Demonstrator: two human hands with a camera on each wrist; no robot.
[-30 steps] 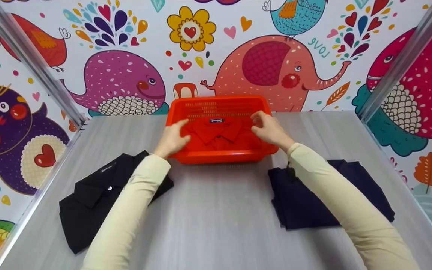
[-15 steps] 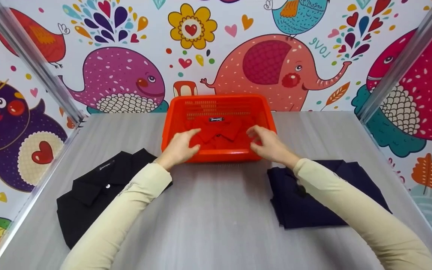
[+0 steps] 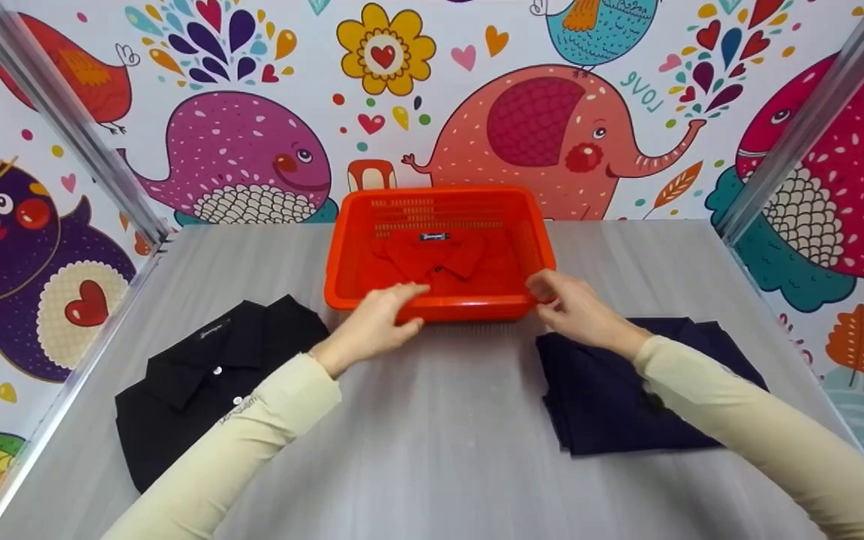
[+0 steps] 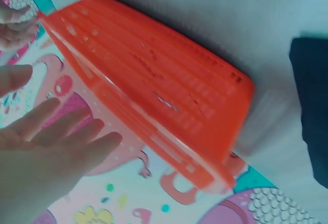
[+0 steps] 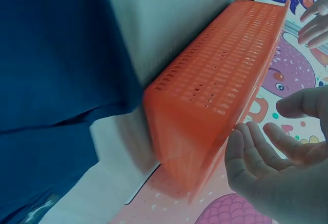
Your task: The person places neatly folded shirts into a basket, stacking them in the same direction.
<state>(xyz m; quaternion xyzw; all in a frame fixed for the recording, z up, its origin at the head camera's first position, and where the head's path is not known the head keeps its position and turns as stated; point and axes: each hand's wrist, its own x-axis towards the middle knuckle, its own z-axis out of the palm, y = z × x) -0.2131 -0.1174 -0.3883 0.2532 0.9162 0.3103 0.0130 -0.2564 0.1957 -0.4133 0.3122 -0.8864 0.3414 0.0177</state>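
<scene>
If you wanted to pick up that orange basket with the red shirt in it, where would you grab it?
Probably by the rim of the basket, one hand on each short side, coming in from left and right. The rim forms a lip that sticks out past the slotted walls, so fingers could hook under it. The left hand and right hand are at the near edge.

Red shirt (image 3: 439, 262), orange basket (image 3: 439, 309)

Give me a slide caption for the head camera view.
Both open hands, left and right, at the near rim of an orange plastic basket holding a folded red polo shirt.
</scene>
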